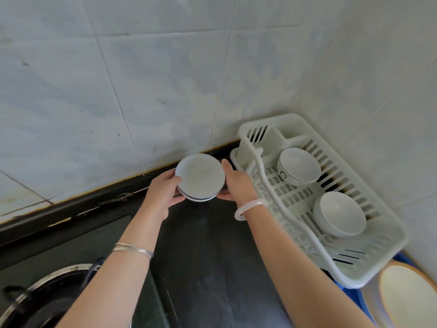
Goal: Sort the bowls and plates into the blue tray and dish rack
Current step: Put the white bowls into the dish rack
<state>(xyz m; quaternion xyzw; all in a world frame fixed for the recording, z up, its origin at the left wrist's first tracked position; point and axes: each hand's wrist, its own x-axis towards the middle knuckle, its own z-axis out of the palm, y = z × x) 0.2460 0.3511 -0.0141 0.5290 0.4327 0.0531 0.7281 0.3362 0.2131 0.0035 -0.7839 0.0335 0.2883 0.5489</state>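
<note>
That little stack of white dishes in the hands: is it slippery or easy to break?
Probably stiff and breakable: the stack of dishes looks like glazed ceramic. The smooth glaze may be slippery, perhaps why the left hand and right hand both grip its edges. The stacked pieces could slide apart if tilted.

Dark countertop [212,256], white dish rack [354,280] along its right side, blue tray [352,297] at near-right corner
</note>
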